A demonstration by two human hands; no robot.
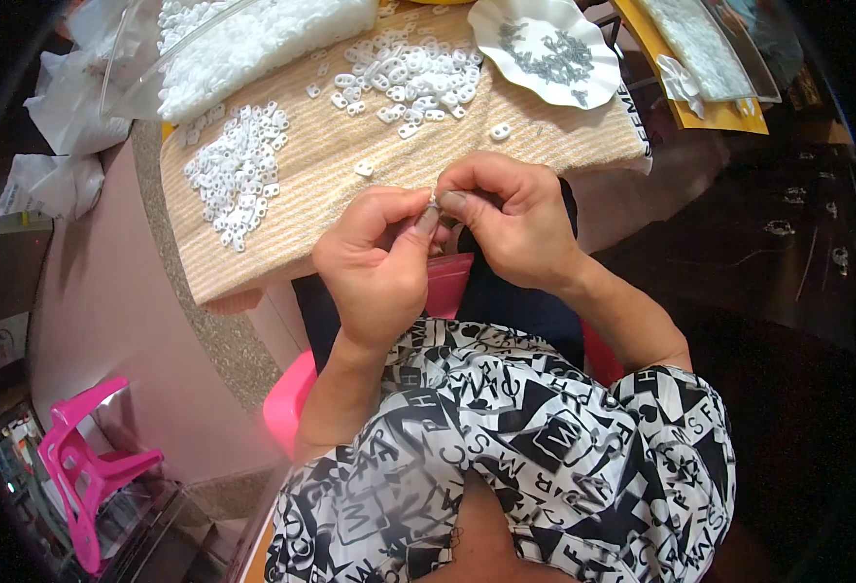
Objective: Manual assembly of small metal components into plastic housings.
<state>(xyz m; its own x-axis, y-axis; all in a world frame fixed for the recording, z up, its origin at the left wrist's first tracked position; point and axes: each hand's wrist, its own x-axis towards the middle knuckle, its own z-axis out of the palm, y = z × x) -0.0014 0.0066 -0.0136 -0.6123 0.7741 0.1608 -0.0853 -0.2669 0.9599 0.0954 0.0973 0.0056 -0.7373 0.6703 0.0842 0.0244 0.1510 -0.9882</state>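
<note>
Your left hand (377, 260) and right hand (523, 222), grips pinched closed, hold a tiny white piece (434, 200) that could drop if either slips.

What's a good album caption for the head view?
Left hand and right hand meet near two-holed white pieces on striped cloth.

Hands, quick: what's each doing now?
Left hand: pinched closed; anything held is too small to tell.
Right hand: pinched closed too; anything held is hidden.
</note>
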